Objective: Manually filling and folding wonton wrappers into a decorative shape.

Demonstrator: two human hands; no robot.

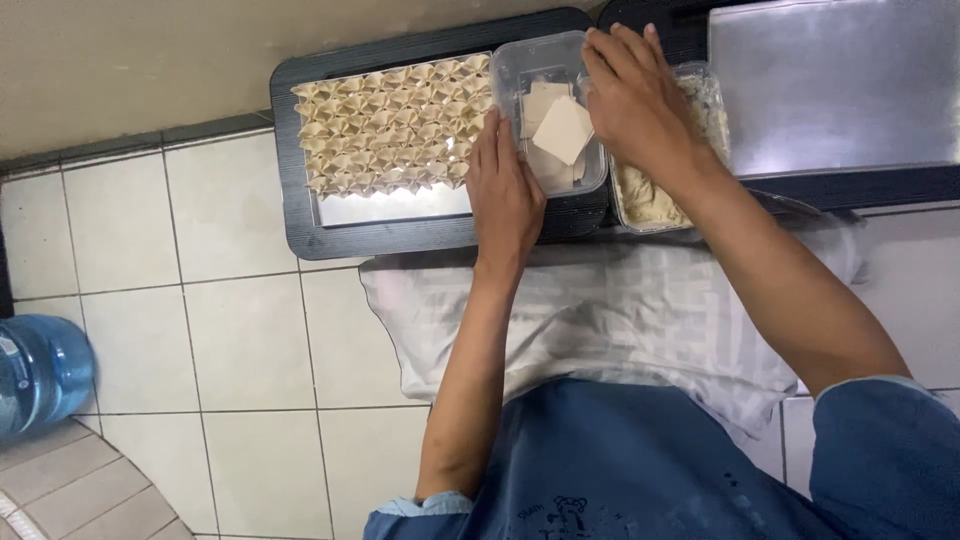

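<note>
A person in a blue top (pixel 640 470) looks down over their own arms, with a pale striped cloth (pixel 620 320) spread across the lap. To the left, on the white tiled floor (pixel 200 330), stands a blue water bottle (pixel 40 370). Both bare arms reach forward to a black tray (pixel 300 210). The left hand (pixel 505 190) lies flat, fingers straight and close together, resting against the left side of a clear plastic container (pixel 510 70) and holding nothing. Inside that container lie thin square dough wrappers (pixel 560 130). The right hand (pixel 630 90) bends over the container's right edge, fingers curled down together at the wrappers; whether they pinch one cannot be told. Under the right wrist sits a second clear tub of pale filling (pixel 650 200). Farther left on the tray, folded dumplings (pixel 390 125) stand packed in neat rows. At far right lies a flat metal sheet (pixel 830 80).
</note>
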